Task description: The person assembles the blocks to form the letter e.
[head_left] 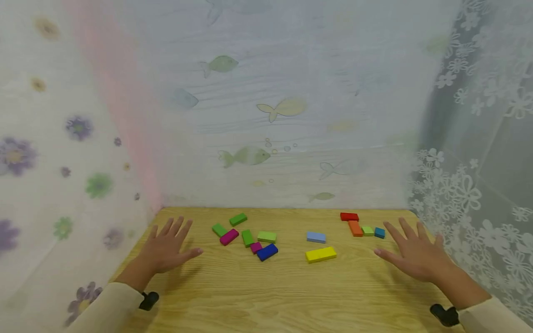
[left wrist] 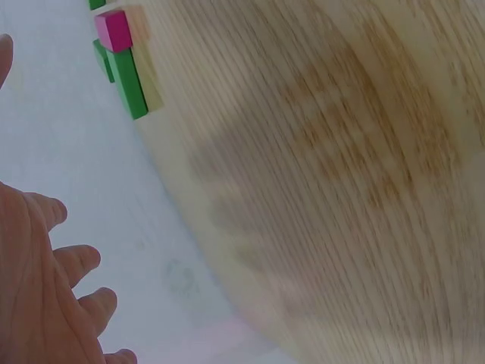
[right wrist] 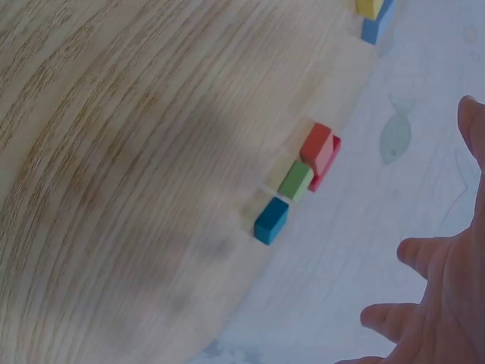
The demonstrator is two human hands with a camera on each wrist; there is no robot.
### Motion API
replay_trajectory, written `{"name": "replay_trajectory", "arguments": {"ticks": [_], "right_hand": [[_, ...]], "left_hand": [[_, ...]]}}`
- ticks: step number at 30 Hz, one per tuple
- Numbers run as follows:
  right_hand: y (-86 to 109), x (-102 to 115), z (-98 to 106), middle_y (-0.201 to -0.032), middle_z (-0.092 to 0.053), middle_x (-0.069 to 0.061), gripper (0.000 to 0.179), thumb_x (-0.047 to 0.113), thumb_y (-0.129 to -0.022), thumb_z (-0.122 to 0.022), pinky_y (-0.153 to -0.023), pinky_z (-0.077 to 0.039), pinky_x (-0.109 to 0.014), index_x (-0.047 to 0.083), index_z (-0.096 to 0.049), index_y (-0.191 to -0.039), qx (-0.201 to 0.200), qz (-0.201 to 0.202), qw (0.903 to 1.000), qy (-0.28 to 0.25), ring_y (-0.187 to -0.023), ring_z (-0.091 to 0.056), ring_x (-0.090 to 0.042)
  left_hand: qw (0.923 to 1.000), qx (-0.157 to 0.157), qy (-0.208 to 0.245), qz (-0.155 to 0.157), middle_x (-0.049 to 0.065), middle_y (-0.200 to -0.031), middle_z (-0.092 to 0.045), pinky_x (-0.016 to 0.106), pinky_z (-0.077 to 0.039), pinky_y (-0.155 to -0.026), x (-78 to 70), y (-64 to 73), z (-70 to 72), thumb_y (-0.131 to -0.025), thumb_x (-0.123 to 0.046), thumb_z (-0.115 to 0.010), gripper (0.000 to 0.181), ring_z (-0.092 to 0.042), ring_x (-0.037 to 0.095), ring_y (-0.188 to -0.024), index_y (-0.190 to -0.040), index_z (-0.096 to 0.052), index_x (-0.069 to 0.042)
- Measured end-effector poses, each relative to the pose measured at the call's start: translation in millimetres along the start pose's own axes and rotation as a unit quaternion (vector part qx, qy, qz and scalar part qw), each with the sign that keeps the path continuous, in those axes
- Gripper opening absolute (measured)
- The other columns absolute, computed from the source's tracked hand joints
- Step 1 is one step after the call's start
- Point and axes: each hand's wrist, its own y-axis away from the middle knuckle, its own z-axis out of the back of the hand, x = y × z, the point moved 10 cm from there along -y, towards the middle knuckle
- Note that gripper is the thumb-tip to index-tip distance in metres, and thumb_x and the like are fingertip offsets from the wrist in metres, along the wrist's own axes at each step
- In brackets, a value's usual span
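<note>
Fingers spread, my left hand (head_left: 164,247) hovers over the left side of the table, holding nothing. Nearest to it lie green blocks (head_left: 219,230) and a magenta block (head_left: 229,237). A dark blue block (head_left: 267,252), a small magenta block (head_left: 256,248) and a light green block (head_left: 267,237) sit further in. My right hand (head_left: 416,254), also spread and holding nothing, is over the right side. Close to its fingertips are a small teal block (head_left: 380,232), a small lime block (head_left: 368,231), an orange block (head_left: 356,228) and a red block (head_left: 349,216).
A yellow block (head_left: 321,255) and a light blue block (head_left: 316,237) lie mid-table on the wooden top (head_left: 266,296). Behind stands a pale curtain (head_left: 291,129) printed with fish. Flowered sheets hang at the left (head_left: 79,185) and right (head_left: 479,185).
</note>
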Motion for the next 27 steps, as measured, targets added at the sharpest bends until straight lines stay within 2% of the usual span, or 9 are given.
{"name": "replay_trajectory", "arguments": {"ticks": [10, 15, 23, 27], "right_hand": [[1.9, 0.2, -1.0, -0.163, -0.022, -0.035, 0.093, 0.077, -0.095, -0.047, -0.091, -0.009, -0.095, 0.021, -0.023, -0.166, -0.004, 0.006, 1.0000, 0.007, -0.140, -0.017, -0.073], [1.7, -2.3, -3.5, -0.164, -0.020, -0.035, 0.094, 0.077, -0.095, -0.047, -0.091, -0.007, -0.096, 0.021, -0.022, -0.166, 0.003, 0.004, 1.0000, 0.001, -0.140, -0.015, -0.073], [-2.2, -3.5, -14.6, -0.165, -0.017, -0.035, 0.095, 0.078, -0.094, -0.047, -0.091, 0.001, -0.095, 0.023, -0.019, -0.167, 0.017, 0.005, 0.9997, -0.019, -0.141, -0.012, -0.074], [-4.8, 2.7, -15.2, -0.165, -0.018, -0.035, 0.093, 0.076, -0.096, -0.047, -0.091, -0.002, -0.096, 0.023, -0.019, -0.167, 0.013, 0.014, 0.9996, -0.022, -0.140, -0.012, -0.074]], "left_hand": [[1.0000, -0.004, -0.001, -0.005, 0.023, -0.169, -0.022, 0.077, -0.012, -0.116, -6.7, 5.1, 0.8, -0.094, -0.080, -0.047, 0.101, -0.021, 0.051, -0.154, -0.165, -0.026, -0.011], [0.9999, -0.011, -0.004, -0.011, 0.023, -0.169, -0.024, 0.077, -0.013, -0.116, -9.7, 3.9, 1.1, -0.094, -0.078, -0.048, 0.099, -0.022, 0.051, -0.154, -0.164, -0.028, -0.011], [0.9999, -0.001, 0.003, -0.011, 0.022, -0.169, -0.025, 0.076, -0.011, -0.118, -16.4, 1.9, -7.4, -0.093, -0.081, -0.046, 0.100, -0.021, 0.049, -0.155, -0.164, -0.028, -0.013], [0.9999, -0.002, 0.002, -0.013, 0.022, -0.169, -0.026, 0.075, -0.012, -0.118, -21.7, 1.6, -8.0, -0.092, -0.082, -0.046, 0.100, -0.021, 0.048, -0.155, -0.164, -0.030, -0.013]]}}
